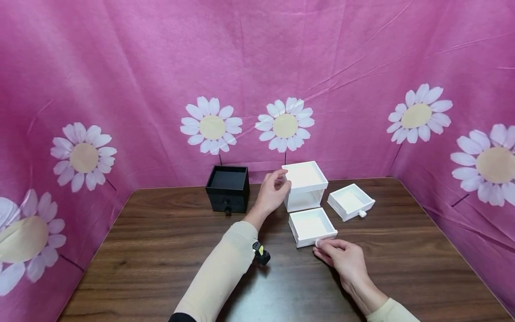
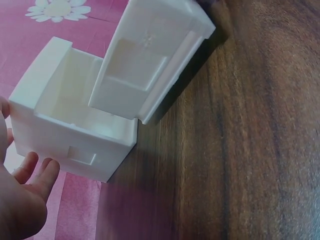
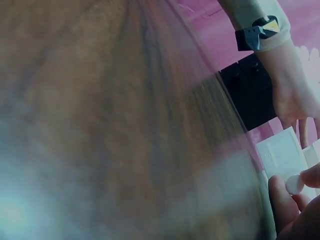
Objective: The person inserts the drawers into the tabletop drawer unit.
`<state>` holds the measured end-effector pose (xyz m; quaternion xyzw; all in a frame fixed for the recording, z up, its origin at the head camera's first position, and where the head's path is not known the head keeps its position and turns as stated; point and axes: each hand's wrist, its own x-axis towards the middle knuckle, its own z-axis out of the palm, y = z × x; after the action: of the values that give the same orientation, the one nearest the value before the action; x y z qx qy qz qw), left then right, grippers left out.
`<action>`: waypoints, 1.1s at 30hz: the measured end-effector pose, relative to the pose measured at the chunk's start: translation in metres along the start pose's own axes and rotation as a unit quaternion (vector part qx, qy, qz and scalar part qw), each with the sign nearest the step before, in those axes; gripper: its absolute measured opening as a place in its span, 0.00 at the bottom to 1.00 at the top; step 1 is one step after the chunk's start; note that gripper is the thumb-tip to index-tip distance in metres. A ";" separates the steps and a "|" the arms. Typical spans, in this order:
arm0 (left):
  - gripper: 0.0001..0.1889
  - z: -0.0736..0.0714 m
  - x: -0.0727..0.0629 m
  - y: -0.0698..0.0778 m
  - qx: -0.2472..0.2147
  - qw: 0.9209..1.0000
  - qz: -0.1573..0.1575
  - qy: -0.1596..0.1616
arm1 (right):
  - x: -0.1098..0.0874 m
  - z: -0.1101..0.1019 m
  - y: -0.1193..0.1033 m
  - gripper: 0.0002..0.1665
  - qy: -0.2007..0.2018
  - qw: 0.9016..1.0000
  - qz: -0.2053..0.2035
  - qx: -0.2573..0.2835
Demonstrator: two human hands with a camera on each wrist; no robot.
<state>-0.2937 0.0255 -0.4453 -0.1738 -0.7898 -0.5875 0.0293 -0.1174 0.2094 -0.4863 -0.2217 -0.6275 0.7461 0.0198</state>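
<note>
In the head view a white box [image 1: 304, 176] with an open front stands at the back of the table. My left hand [image 1: 272, 193] is at its left side, fingers loosely bent beside the wall; the left wrist view shows the fingertips [image 2: 48, 172] right at that wall. A white drawer [image 1: 311, 223] sits in front of the box, its back end near the opening. My right hand [image 1: 346, 261] pinches the drawer's round white knob [image 3: 294, 184] between thumb and finger. The left wrist view shows this drawer [image 2: 135, 62] tilted over the box's open front.
A second white drawer [image 1: 351, 200] with a round knob lies right of the box. To the left stands a black box [image 1: 227, 190] with black drawers. Behind the wooden table [image 1: 161, 250] hangs a pink cloth [image 1: 153, 89] with printed daisies.
</note>
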 end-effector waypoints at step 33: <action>0.24 0.001 -0.001 0.000 0.001 1.000 0.002 0.007 | 0.031 0.006 -0.008 0.06 0.005 1.000 -0.022 -0.006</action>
<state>-0.2923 0.0264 -0.4459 -0.1709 -0.7897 -0.5882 0.0360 -0.1489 0.2154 -0.4878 -0.2114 -0.6370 0.7404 0.0377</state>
